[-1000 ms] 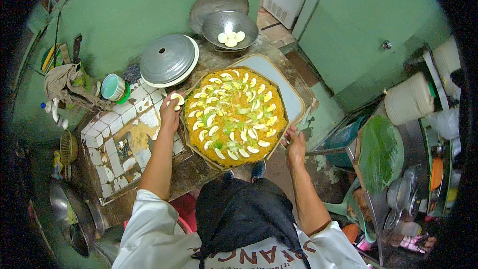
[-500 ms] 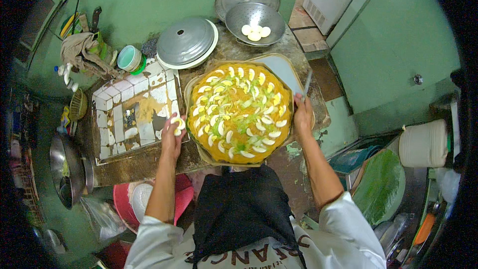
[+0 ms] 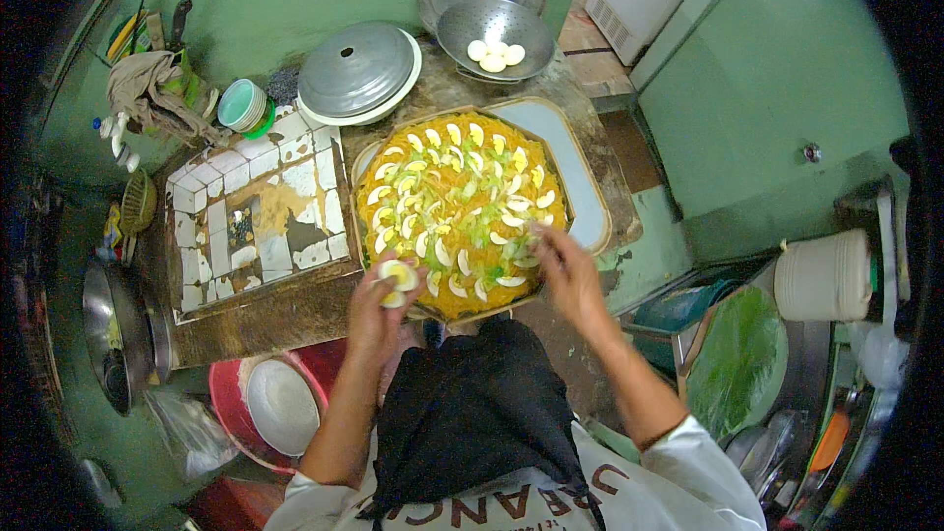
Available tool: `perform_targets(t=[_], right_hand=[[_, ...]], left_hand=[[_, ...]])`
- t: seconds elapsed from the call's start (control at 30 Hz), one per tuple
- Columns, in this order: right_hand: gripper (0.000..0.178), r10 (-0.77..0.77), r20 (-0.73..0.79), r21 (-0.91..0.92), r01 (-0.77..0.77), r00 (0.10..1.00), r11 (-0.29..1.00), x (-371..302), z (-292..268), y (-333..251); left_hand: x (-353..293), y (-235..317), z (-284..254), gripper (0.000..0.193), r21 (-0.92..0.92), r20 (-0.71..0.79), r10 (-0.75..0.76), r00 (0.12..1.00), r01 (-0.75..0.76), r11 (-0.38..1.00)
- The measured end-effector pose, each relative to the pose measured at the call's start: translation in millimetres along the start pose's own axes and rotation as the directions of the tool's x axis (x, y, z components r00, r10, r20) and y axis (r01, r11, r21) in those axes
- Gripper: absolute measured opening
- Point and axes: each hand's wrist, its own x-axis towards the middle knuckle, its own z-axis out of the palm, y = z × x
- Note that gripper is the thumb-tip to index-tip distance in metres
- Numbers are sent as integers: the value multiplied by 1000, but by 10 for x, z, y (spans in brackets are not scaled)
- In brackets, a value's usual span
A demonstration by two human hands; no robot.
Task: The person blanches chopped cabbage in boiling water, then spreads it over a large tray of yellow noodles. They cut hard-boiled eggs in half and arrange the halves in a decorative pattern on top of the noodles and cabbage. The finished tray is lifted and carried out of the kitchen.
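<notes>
A large round tray of orange-yellow noodles (image 3: pixel 447 226) lies on the worktop, topped with many egg wedges and chopped pale-green leaves. Over its lower left edge, my left hand (image 3: pixel 379 310) is closed around cut pieces of boiled egg (image 3: pixel 397 280), white with yellow yolk. My right hand (image 3: pixel 570 280) hovers above the lower right edge, fingers drawn together. By its fingertips a thin greyish blur, apparently the knife, crosses the noodles; its outline is smeared by motion. Several whole peeled eggs (image 3: pixel 495 56) sit in a metal colander (image 3: pixel 531 29) at the back.
A pale blue tray (image 3: pixel 580 197) sticks out under the noodle tray's right side. A metal lid (image 3: pixel 356 69) covers a white pot behind. To the left is a broken-tiled sink (image 3: pixel 324 172); stacked cups (image 3: pixel 246 106) stand beyond it. A red basin (image 3: pixel 228 379) is below the worktop.
My right hand has come in from the tray's right side to above its lower right part. My left hand has moved right with the egg, from beside the tray to over its edge.
</notes>
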Motion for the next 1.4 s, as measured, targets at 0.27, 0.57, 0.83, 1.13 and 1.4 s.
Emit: perform_targets(t=[0.27,0.57,0.83,1.13,1.4], right_hand=[[26,174,116,131,-188,978,973,-903,265,-656],[27,113,52,93,-118,992,989,-947,396,-308],[26,61,19,55,-62,998,997,-752,386,64],[28,505,389,351,-631,771,692,-473,286,91],[25,285,267,332,-366,921,869,-949,296,-304]], left_hand=[[89,-374,446,46,126,136,-229,964,212,969],[90,-410,451,46,176,140,-300,944,275,945],[235,-481,501,41,145,103,-300,948,284,948],[395,-524,563,40,193,82,-280,957,260,946],[32,-420,534,40,173,-19,-287,958,285,943]])
